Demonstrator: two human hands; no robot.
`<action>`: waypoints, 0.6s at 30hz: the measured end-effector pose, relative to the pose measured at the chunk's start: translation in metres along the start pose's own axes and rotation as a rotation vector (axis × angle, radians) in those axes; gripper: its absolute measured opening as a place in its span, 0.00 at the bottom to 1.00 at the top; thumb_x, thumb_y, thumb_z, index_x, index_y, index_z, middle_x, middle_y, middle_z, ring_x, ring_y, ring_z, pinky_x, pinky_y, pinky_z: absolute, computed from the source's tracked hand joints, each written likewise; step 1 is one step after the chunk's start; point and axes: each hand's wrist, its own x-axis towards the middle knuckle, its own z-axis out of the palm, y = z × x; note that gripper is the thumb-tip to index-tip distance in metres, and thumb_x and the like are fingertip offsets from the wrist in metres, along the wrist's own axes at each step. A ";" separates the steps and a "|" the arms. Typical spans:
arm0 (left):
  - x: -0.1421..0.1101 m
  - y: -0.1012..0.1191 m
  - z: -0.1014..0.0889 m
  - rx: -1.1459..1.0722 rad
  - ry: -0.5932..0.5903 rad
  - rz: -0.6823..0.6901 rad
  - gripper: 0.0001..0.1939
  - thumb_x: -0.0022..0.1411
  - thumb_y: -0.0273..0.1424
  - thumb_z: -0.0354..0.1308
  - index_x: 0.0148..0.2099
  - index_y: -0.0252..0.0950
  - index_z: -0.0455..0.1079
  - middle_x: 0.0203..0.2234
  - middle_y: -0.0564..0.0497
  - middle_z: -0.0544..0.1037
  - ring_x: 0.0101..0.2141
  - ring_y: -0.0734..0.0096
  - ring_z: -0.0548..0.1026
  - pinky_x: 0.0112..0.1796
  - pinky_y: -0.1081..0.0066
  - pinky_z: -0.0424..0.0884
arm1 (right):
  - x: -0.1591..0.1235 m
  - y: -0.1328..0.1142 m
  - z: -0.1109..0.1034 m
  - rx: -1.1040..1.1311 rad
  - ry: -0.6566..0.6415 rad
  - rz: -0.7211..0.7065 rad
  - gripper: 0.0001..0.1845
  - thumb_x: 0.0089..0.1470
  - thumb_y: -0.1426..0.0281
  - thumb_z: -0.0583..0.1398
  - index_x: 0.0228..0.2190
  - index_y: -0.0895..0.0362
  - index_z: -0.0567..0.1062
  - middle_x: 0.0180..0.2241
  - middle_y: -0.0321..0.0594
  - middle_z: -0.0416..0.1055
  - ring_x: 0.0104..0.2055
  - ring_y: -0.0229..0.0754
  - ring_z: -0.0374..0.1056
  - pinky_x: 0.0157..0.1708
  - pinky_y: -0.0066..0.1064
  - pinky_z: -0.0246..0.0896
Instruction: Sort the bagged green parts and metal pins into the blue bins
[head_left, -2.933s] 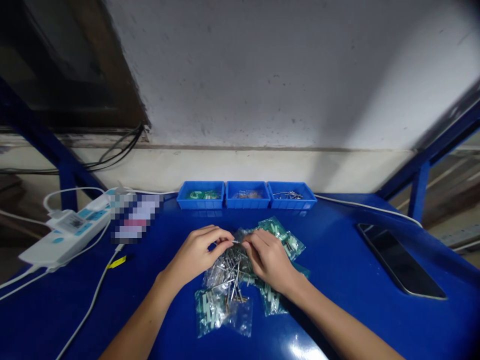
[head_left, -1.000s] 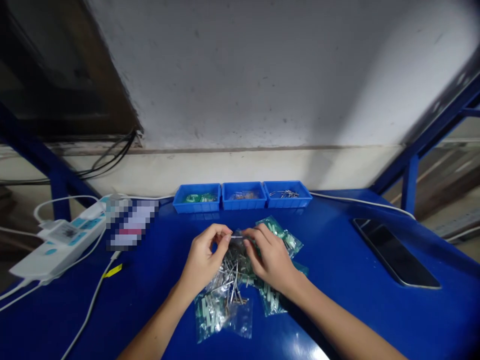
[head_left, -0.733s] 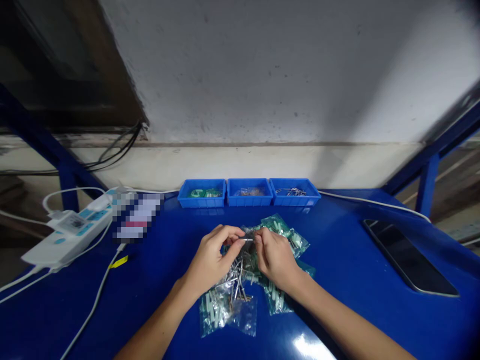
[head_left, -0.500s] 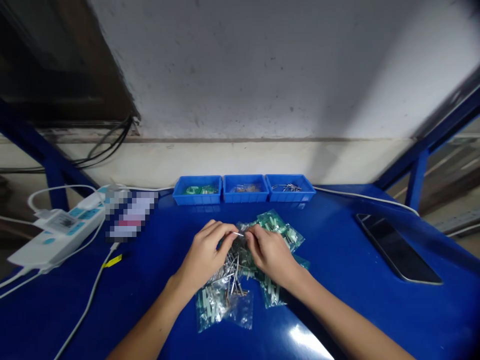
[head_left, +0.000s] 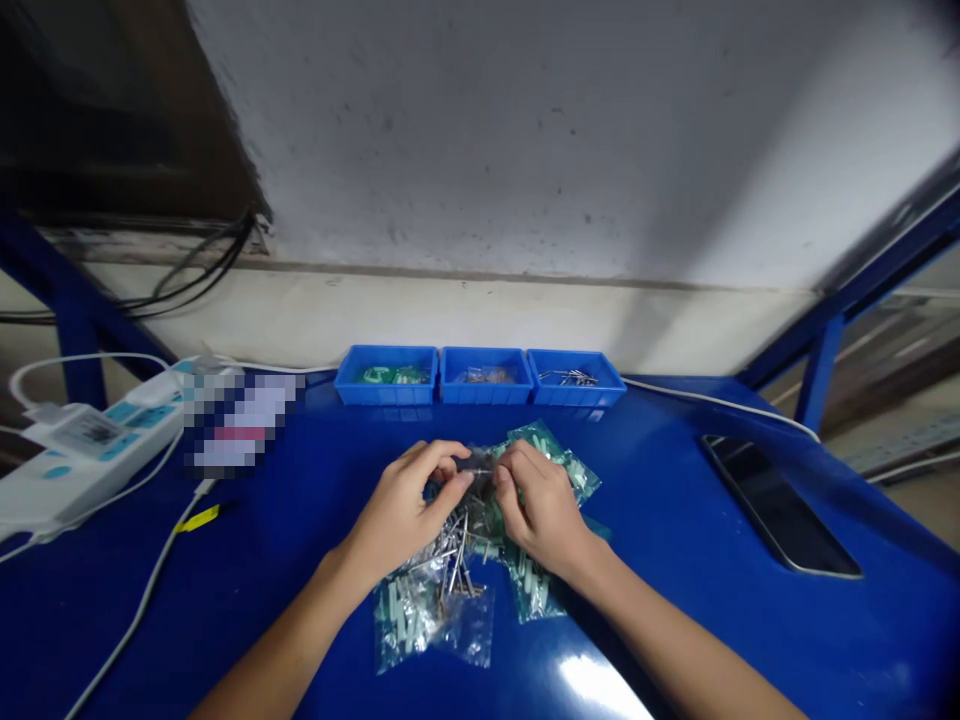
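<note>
My left hand (head_left: 401, 510) and my right hand (head_left: 541, 510) meet fingertip to fingertip over a blue table (head_left: 675, 560). Between them they pinch a small thin metal pin (head_left: 480, 470), each hand on one end. Under the hands lies a loose pile of metal pins (head_left: 456, 545) on clear plastic. Clear bags of pale green parts (head_left: 409, 610) lie around the pile, one bag (head_left: 562, 455) behind my right hand.
Three small blue trays (head_left: 480, 375) stand in a row at the table's back edge, each holding small parts. A dark phone (head_left: 780, 505) lies flat at the right. A white power strip (head_left: 71, 455) and white cables (head_left: 142, 610) are at the left.
My hands have stayed together over the pile, fingers shifting slightly on the pin. The view has swung a little to the left and right between frames.
</note>
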 end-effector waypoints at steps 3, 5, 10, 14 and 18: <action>0.000 0.003 0.000 0.036 -0.064 0.082 0.05 0.64 0.31 0.51 0.40 0.38 0.67 0.29 0.52 0.72 0.33 0.70 0.70 0.35 0.69 0.67 | -0.002 0.002 0.004 0.083 0.021 0.029 0.13 0.58 0.73 0.47 0.22 0.55 0.61 0.21 0.35 0.58 0.23 0.36 0.56 0.23 0.29 0.51; 0.000 0.005 0.000 0.053 -0.092 0.118 0.06 0.65 0.30 0.49 0.36 0.38 0.67 0.28 0.52 0.73 0.33 0.70 0.69 0.35 0.69 0.66 | -0.004 0.002 0.005 0.115 0.020 0.053 0.14 0.58 0.73 0.48 0.21 0.55 0.60 0.19 0.34 0.57 0.21 0.36 0.55 0.22 0.28 0.51; 0.001 0.007 -0.003 0.078 -0.026 0.100 0.10 0.65 0.30 0.48 0.32 0.37 0.66 0.25 0.52 0.72 0.30 0.70 0.68 0.34 0.69 0.64 | -0.002 -0.001 -0.002 0.108 0.009 0.049 0.07 0.60 0.69 0.52 0.36 0.57 0.69 0.28 0.39 0.67 0.30 0.38 0.64 0.30 0.30 0.60; 0.002 0.006 -0.007 0.080 -0.045 0.072 0.15 0.66 0.30 0.46 0.27 0.36 0.64 0.21 0.53 0.69 0.28 0.71 0.67 0.32 0.69 0.64 | 0.000 0.001 -0.005 0.073 -0.044 -0.027 0.07 0.60 0.71 0.52 0.39 0.57 0.68 0.33 0.42 0.68 0.34 0.40 0.65 0.33 0.32 0.62; 0.001 0.007 -0.008 0.059 -0.014 0.056 0.09 0.65 0.31 0.48 0.33 0.37 0.67 0.25 0.52 0.73 0.30 0.71 0.70 0.33 0.70 0.65 | -0.002 0.003 -0.003 0.076 -0.052 -0.029 0.06 0.60 0.72 0.51 0.35 0.57 0.67 0.30 0.41 0.66 0.30 0.39 0.63 0.30 0.31 0.60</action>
